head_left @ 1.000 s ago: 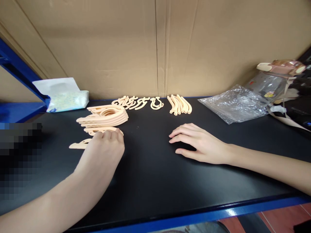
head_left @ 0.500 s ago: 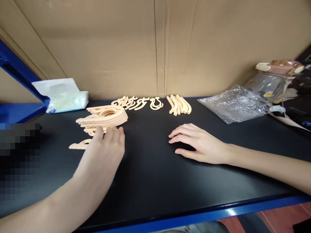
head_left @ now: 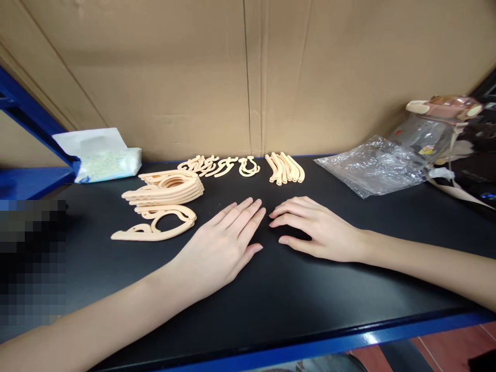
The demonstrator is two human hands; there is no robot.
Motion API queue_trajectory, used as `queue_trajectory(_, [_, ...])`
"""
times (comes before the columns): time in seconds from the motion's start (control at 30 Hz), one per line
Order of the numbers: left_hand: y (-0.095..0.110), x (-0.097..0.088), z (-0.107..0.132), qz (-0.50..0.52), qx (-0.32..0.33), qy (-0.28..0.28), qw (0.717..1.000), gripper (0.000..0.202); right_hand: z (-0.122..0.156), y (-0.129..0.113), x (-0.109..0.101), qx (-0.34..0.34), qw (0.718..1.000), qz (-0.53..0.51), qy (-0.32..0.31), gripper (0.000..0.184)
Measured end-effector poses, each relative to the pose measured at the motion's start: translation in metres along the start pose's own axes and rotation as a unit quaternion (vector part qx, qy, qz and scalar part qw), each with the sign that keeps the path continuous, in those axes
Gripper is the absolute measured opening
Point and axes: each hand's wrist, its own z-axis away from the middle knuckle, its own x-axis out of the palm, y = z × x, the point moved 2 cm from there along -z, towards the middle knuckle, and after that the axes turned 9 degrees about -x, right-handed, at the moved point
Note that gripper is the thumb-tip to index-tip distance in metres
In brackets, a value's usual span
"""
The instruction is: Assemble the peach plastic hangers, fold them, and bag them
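In the head view, the left hand (head_left: 228,237) is opened flat, palm down over the black table (head_left: 251,325), its 4 fingers straight and nearly together, the thumb a little apart; nothing shows in its grip. The right hand (head_left: 315,230) also faces down, fingers loosely bent and slightly spread, and has hold of nothing visible. The 2 hands' fingertips are near each other but apart. Just beyond the left wrist, on the left, lies 1 curved beige piece (head_left: 151,236) (a ring-like loop with a straight arm), and a stack of similar pieces (head_left: 166,196) sits right behind it. Along the cardboard wall (head_left: 174,67) lie small hooked pieces (head_left: 222,168), then U-shaped pieces (head_left: 250,174), then curved bars (head_left: 285,168). A clear plastic bag (head_left: 375,168) lies farther right.
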Motion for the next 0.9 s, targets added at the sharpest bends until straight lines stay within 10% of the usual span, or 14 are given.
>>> queue_trajectory(0.37, [-0.012, 0.009, -0.002, 0.187, -0.081, -0.170, 0.964, 0.061, 0.002, 0.002, 0.003, 0.033, 0.999, 0.003, -0.013, 0.026])
queue_trajectory(0.63, [-0.012, 0.010, -0.005, 0.167, -0.074, -0.153, 0.971, 0.055, 0.002, 0.003, 0.003, 0.031, 0.999, 0.005, -0.019, 0.028])
queue_trajectory(0.9, [-0.025, 0.028, -0.032, 0.021, -0.212, -0.112, 0.971, 0.055, 0.002, 0.003, 0.003, 0.027, 1.000, 0.003, -0.016, 0.026])
